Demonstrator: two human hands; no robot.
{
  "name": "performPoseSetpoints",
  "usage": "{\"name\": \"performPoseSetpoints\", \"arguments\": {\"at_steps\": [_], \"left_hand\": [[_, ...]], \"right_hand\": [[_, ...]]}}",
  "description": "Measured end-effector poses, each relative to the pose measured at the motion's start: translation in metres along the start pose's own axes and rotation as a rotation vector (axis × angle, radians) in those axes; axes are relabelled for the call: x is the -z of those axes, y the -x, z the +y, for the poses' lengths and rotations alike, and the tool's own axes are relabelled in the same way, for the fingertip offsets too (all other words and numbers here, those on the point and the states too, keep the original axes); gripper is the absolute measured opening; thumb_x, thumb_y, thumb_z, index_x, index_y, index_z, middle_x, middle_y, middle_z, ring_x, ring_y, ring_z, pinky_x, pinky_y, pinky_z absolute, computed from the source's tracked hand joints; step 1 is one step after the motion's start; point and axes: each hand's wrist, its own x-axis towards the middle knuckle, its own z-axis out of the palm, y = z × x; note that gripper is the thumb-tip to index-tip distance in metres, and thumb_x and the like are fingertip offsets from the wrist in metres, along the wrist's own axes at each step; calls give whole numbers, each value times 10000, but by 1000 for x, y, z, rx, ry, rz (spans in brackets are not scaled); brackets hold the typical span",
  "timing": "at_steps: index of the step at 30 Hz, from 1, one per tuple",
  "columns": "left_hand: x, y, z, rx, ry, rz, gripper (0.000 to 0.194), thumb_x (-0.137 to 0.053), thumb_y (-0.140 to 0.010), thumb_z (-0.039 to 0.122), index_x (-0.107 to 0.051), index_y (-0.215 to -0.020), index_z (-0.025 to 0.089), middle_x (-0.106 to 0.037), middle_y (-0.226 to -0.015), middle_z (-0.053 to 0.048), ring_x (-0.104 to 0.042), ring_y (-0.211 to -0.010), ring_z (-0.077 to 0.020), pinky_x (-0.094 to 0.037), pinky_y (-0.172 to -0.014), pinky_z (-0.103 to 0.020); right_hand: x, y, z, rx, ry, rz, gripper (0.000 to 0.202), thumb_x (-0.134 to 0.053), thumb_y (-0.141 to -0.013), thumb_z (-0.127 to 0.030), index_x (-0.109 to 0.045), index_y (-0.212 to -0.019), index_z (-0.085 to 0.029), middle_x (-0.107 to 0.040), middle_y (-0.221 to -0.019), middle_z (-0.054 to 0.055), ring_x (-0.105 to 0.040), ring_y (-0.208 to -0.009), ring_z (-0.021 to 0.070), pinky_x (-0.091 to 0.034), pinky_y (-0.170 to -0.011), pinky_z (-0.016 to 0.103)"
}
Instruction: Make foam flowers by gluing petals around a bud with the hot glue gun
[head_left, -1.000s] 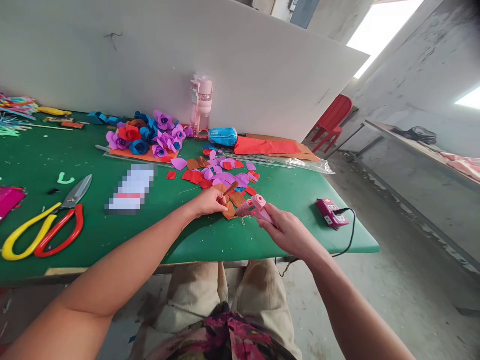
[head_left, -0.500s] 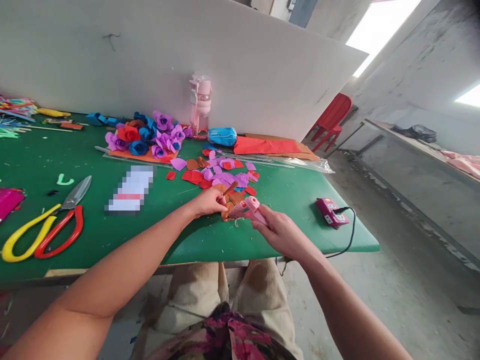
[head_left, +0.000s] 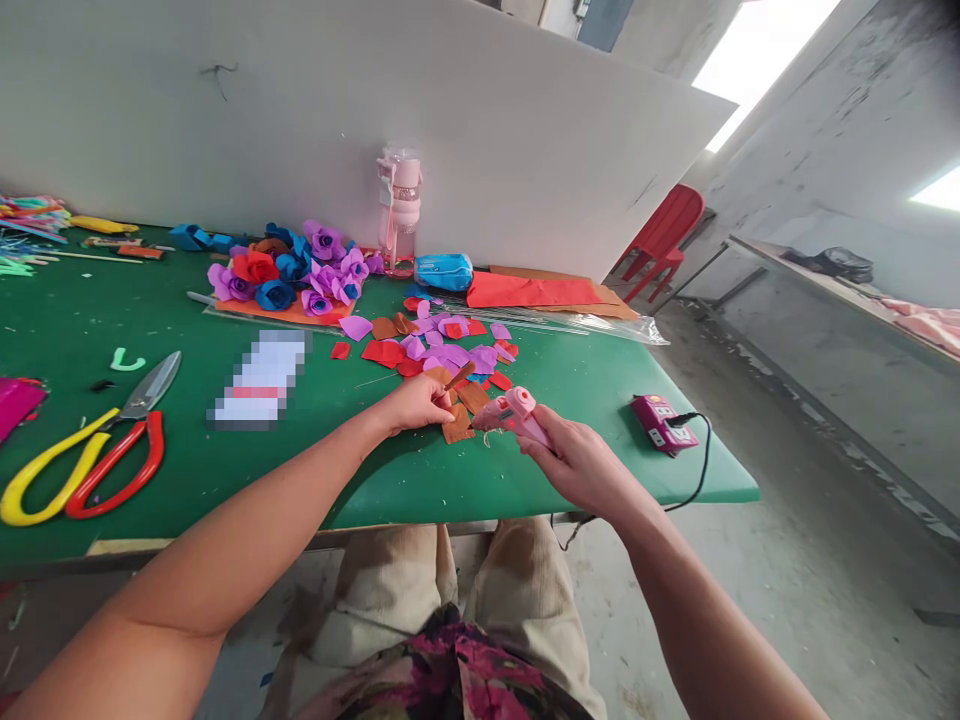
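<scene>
My right hand [head_left: 574,455] is wrapped round a pink glue gun [head_left: 517,410], its nozzle pointing left beside a brown paper petal [head_left: 459,425]. A thin pale strand hangs near the nozzle. My left hand [head_left: 416,402] is closed in a pinch at the edge of that brown petal, and another piece of brown paper [head_left: 460,375] sticks up above its fingers. Loose purple petals [head_left: 450,355] and red petals [head_left: 384,353] lie spread just beyond my hands on the green table [head_left: 405,480].
Finished paper flowers [head_left: 300,270] are heaped at the back left, near a pink water bottle [head_left: 401,210]. Large scissors [head_left: 124,440] lie at left. At right a purple box [head_left: 664,425] has a black cable plugged in. Red paper sheets [head_left: 532,290] rest along the back.
My right hand has drawn the glue gun a little to the right, away from the left fingers, uncovering more of the brown petal. My left hand stays in place.
</scene>
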Motion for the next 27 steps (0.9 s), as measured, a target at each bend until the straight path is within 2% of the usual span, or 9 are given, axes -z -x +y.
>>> {"name": "performPoseSetpoints", "arguments": {"at_steps": [6, 11, 16, 20, 27], "left_hand": [[0, -1, -3, -34, 7, -4, 176, -673, -525, 261, -532, -513, 157, -487, -505, 39, -394, -505, -92, -264, -488, -232], [0, 0, -1, -4, 4, -9, 147, -654, -537, 229, -525, -510, 164, -471, -483, 45, -364, -479, -86, -251, -475, -236], [0, 1, 0, 4, 10, -9, 127, -653, -533, 217, -539, -515, 165, -471, -470, 45, -358, -470, -88, -250, -471, -238], [0, -1, -2, -1, 10, -13, 149, -662, -530, 247, -538, -522, 163, -482, -499, 41, -386, -493, -95, -264, -491, -241], [0, -2, -2, -6, 12, -11, 171, -666, -528, 255, -523, -518, 163, -470, -499, 48, -371, -488, -88, -251, -495, -243]], "right_hand": [[-6, -1, -6, 21, 9, -48, 172, -377, -917, -356, -454, -852, -217, -587, -710, 23, -511, -605, 172, -267, -550, 254], [-2, -1, -6, 0, 49, -62, 161, -361, -924, -342, -445, -863, -219, -596, -729, 31, -529, -631, 183, -261, -554, 256], [2, 0, -1, -26, 84, -14, 189, -366, -918, -365, -448, -827, -221, -583, -695, 27, -505, -599, 177, -247, -539, 258], [2, 1, 1, -14, 16, 16, 213, -370, -916, -389, -440, -804, -223, -571, -684, 17, -476, -578, 163, -264, -538, 254], [-3, -4, -4, 7, 12, -55, 179, -367, -919, -357, -454, -856, -213, -583, -726, 33, -510, -633, 179, -278, -564, 256]]}}
